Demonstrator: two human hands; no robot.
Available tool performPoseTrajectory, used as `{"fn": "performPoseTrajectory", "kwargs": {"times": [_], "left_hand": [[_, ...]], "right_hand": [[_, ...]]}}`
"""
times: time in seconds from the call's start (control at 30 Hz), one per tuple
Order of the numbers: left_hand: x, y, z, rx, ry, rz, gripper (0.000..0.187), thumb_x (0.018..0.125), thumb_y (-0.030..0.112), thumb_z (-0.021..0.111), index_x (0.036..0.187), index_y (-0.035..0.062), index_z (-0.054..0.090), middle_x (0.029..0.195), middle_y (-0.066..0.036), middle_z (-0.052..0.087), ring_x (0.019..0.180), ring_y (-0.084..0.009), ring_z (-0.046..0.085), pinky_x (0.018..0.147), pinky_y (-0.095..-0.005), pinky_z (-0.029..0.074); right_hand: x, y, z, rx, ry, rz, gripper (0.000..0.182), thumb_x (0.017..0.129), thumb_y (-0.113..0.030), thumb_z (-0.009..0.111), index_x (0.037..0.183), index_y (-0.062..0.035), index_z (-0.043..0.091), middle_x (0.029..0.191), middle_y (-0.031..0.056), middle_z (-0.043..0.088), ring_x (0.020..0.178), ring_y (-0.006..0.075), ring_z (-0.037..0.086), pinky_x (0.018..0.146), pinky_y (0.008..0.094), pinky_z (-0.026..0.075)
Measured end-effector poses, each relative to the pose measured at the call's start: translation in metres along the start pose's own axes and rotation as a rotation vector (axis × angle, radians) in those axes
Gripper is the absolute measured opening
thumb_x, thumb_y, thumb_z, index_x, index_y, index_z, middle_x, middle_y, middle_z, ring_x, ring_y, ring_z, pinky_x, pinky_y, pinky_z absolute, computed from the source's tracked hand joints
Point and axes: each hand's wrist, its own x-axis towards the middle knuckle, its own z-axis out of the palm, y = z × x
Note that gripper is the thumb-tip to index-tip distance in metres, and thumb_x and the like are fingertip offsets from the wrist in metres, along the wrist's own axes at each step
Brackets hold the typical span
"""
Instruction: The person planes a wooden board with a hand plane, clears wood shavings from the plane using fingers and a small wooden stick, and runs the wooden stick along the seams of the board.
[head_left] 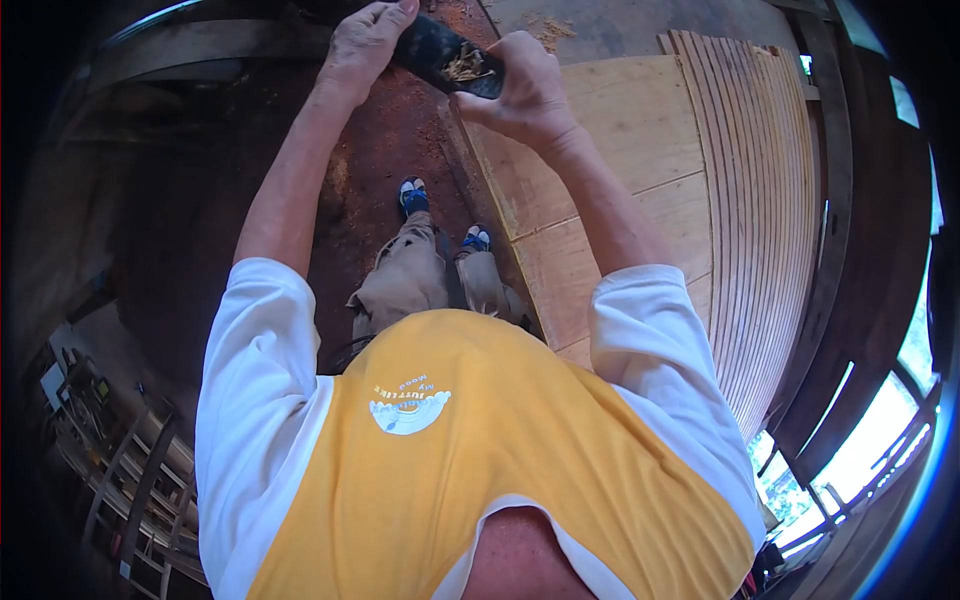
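A dark, block-shaped hand plane [428,50] is held up at the top of the head view, with curled pale wood shavings [467,65] gathered on its right end. My left hand [370,42] grips the plane's left end, its thumb stretched toward the top edge of the frame. Around the right end my right hand [525,88] is closed, thumb along the lower side and fingers over the far side. Just right of my hands lies a wide pale wooden panel [630,120]. Whether the plane touches any wood cannot be seen.
A row of narrow wooden strips [745,200] lies along the panel's right side. My shoes [413,195] stand on a dark reddish floor [365,200] beside the panel's edge. Slatted wooden racks [130,480] are at lower left, and dark posts [840,150] line the right.
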Motion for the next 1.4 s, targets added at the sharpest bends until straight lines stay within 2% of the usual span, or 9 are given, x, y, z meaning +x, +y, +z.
{"fn": "performPoseTrajectory", "kwargs": {"times": [0.07,0.17,0.27,0.47,0.53,0.67,0.87,1.1,1.4], "left_hand": [[-0.019,0.031,-0.017,-0.276,-0.097,-0.209,0.052,0.099,0.048,0.063,0.125,0.0031,0.067,0.107,-0.013,0.072,0.095,-0.0243,0.07,0.082,-0.04,0.054],[-0.049,0.024,-0.025,-0.254,-0.062,-0.086,0.04,0.104,0.047,0.062,0.11,0.0095,0.076,0.08,0.0,0.067,0.069,-0.0073,0.06,0.062,-0.0273,0.05],[-0.064,-0.026,-0.03,-0.107,-0.222,-0.168,0.035,0.105,0.036,0.065,0.126,0.0095,0.072,0.092,0.0,0.072,0.082,-0.0084,0.065,0.073,-0.0261,0.054],[-0.072,-0.059,0.011,-0.009,-0.425,-0.014,0.044,0.1,0.036,0.067,0.129,0.0034,0.069,0.118,-0.014,0.071,0.115,-0.0294,0.065,0.105,-0.0406,0.048],[-0.076,-0.021,0.021,0.237,-0.335,0.368,0.044,0.099,0.036,0.068,0.13,0.0054,0.068,0.124,-0.016,0.069,0.118,-0.0345,0.062,0.105,-0.0426,0.048],[-0.114,0.073,0.045,0.414,-0.603,0.793,0.047,0.09,0.035,0.075,0.13,0.0115,0.067,0.127,-0.013,0.063,0.126,-0.0348,0.056,0.109,-0.0456,0.043],[-0.161,0.114,0.079,0.62,-1.012,0.969,0.038,0.085,0.033,0.076,0.12,0.0205,0.071,0.136,-0.007,0.056,0.14,-0.0317,0.043,0.118,-0.0581,0.026],[-0.176,0.129,0.093,0.693,-1.182,0.895,0.029,0.084,0.03,0.078,0.111,0.019,0.075,0.143,-0.008,0.053,0.145,-0.037,0.037,0.12,-0.0621,0.021],[-0.188,0.081,0.122,0.42,-1.363,0.745,0.012,0.082,0.012,0.076,0.088,0.0047,0.069,0.12,-0.012,0.061,0.12,-0.0382,0.053,0.105,-0.0478,0.043]], "right_hand": [[-0.021,-0.006,-0.016,0.29,0.07,0.214,0.061,0.066,-0.046,0.089,0.1,-0.0023,0.062,0.093,0.0118,0.06,0.091,0.028,0.062,0.08,0.0405,0.049],[-0.068,-0.004,-0.051,0.544,0.116,0.607,0.057,0.074,-0.042,0.087,0.105,0.0002,0.063,0.091,0.0087,0.064,0.083,0.0195,0.063,0.073,0.032,0.051],[-0.14,-0.008,-0.08,1.188,0.203,0.762,0.056,0.088,-0.042,0.073,0.124,-0.0008,0.063,0.099,0.0059,0.067,0.085,0.015,0.064,0.078,0.031,0.053],[-0.243,-0.073,-0.083,1.429,0.598,1.104,0.064,0.086,-0.05,0.072,0.127,-0.0013,0.062,0.099,0.0091,0.07,0.083,0.0219,0.068,0.078,0.035,0.058],[-0.255,-0.084,-0.074,1.483,0.637,1.13,0.063,0.084,-0.049,0.074,0.124,-0.0014,0.062,0.097,0.0083,0.07,0.083,0.0211,0.067,0.076,0.0342,0.057],[-0.24,-0.101,-0.085,0.889,0.279,1.123,0.053,0.074,-0.041,0.083,0.105,-0.0036,0.061,0.089,0.0044,0.064,0.08,0.0155,0.061,0.071,0.0291,0.05],[-0.216,-0.099,-0.107,0.092,0.159,0.68,0.048,0.065,-0.033,0.084,0.092,-0.0036,0.058,0.086,0.0116,0.06,0.081,0.0309,0.061,0.072,0.0421,0.047],[-0.229,-0.089,-0.114,0.019,0.063,0.533,0.052,0.062,-0.036,0.083,0.093,-0.0061,0.055,0.091,0.0135,0.055,0.091,0.0345,0.055,0.077,0.0458,0.039],[-0.259,-0.086,-0.099,0.146,0.075,0.463,0.051,0.063,-0.035,0.085,0.091,-0.0074,0.053,0.093,0.0131,0.053,0.09,0.0327,0.053,0.077,0.0444,0.037]]}}
